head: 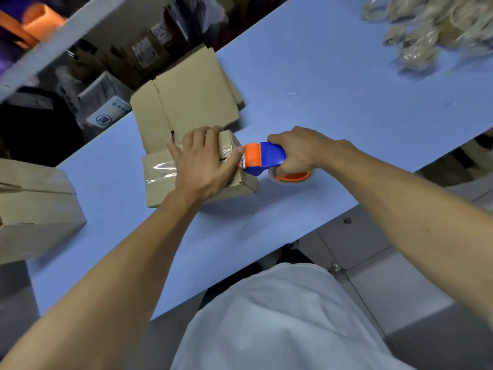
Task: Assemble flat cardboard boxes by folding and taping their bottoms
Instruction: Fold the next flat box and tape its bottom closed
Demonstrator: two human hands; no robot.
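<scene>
While left hand (205, 158) presses box (160, 180), dispenser (262, 158) gripped

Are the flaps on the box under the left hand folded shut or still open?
Shut: the box shows clear tape across closed flaps, the left hand pressing on top.

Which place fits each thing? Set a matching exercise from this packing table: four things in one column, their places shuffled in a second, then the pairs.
Things:
1. tape dispenser
2. small box
3. flat cartons
4. clear bags

Places:
A. far right corner of the table
B. gripped in the right hand
C. under the left hand
D. stacked just behind the small box

Pairs: 1-B, 2-C, 3-D, 4-A
</scene>
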